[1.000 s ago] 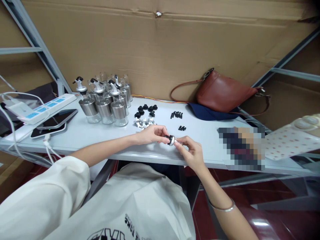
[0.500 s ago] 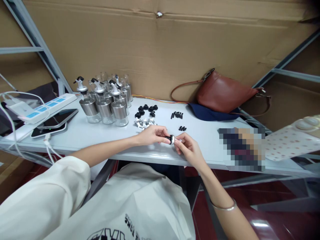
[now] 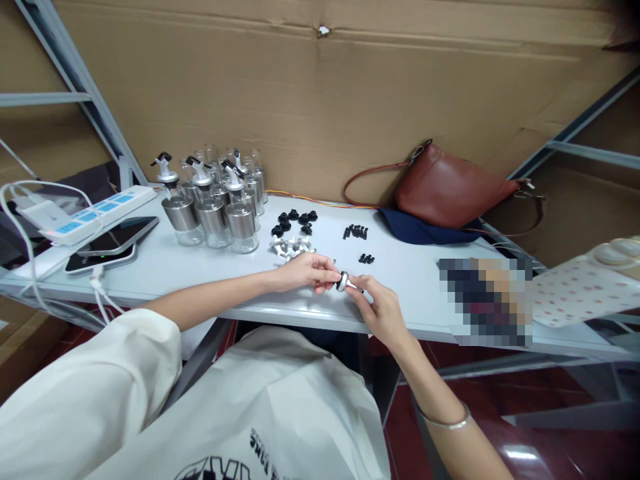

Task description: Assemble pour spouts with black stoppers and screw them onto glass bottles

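Over the front of the table, a bottle pourer [image 3: 343,281] with a silver-white collar and black stopper is between my hands. My left hand [image 3: 306,273] is closed in a pinch at its black stopper end. On the spout side, my right hand [image 3: 381,305] pinches it with thumb and fingers, and a dark tip shows by the thumb. Just beyond my left hand lie several white and silver pourer tops [image 3: 290,248]. Behind them sit several black stoppers [image 3: 295,219]. Small black pieces [image 3: 356,231] lie in two groups past my right hand.
Glass bottles with steel bands [image 3: 214,215] stand at the back left, three in front wearing pourers. A power strip [image 3: 103,213] and phones [image 3: 120,235] lie further left. A brown bag [image 3: 450,183] rests on dark blue cloth [image 3: 415,230]; a spotted white item [image 3: 585,287] is right.
The pourer has turned in my fingers, and a dark tip now shows by my right thumb. My right hand has rotated slightly; the whole view has shifted a little.
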Motion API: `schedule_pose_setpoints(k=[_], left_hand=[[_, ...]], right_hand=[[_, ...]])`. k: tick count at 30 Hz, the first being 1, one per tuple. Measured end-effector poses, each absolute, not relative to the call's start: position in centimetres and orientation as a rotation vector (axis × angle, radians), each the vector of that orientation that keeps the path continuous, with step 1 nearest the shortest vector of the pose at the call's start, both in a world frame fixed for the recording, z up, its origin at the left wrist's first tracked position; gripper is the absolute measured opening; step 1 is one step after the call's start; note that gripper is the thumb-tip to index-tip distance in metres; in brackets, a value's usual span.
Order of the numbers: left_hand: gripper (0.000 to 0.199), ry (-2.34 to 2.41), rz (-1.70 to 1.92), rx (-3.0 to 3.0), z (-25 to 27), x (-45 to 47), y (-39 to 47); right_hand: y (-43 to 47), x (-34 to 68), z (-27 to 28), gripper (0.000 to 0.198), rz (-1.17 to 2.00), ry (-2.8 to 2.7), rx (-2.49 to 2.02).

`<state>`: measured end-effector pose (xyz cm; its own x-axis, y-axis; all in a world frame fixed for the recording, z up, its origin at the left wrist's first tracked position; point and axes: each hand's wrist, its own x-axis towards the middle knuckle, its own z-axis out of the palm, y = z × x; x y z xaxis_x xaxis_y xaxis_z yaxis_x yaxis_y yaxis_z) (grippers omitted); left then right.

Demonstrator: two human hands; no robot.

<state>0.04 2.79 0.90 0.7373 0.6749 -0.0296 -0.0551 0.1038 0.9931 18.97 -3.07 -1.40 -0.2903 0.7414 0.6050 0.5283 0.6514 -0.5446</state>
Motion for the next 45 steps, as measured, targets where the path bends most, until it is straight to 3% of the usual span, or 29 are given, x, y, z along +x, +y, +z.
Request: schedule_pose_setpoints(k=[12, 25, 29, 36, 45], left_hand=[[0.033, 0.518, 0.630, 1.488, 0.9, 0.1, 2.6], [0.035, 0.467, 0.646, 1.495, 1.0, 0.3, 2.5], [0.034, 0.482, 0.682, 1.462, 1.3, 0.3, 2.1], [0.035, 0.485, 0.696, 1.390, 1.0, 0.2, 2.6], [0.035, 0.534, 0.763, 1.438, 0.9, 0.5, 2.5]], right_hand=[[-3.1, 19.4, -1.7, 0.023, 0.668, -1.856, -1.126], [-3.0, 18.8, -1.2, 0.032, 1.077, -1.611, -0.960], [-2.8, 18.8, -1.1, 0.031, 0.991, -1.589, -1.000], [-2.0, 19.0, -1.2, 0.025, 0.427, -1.568, -1.142], [-2.4, 18.6, -1.7, 0.033, 0.936, -1.504, -1.051]])
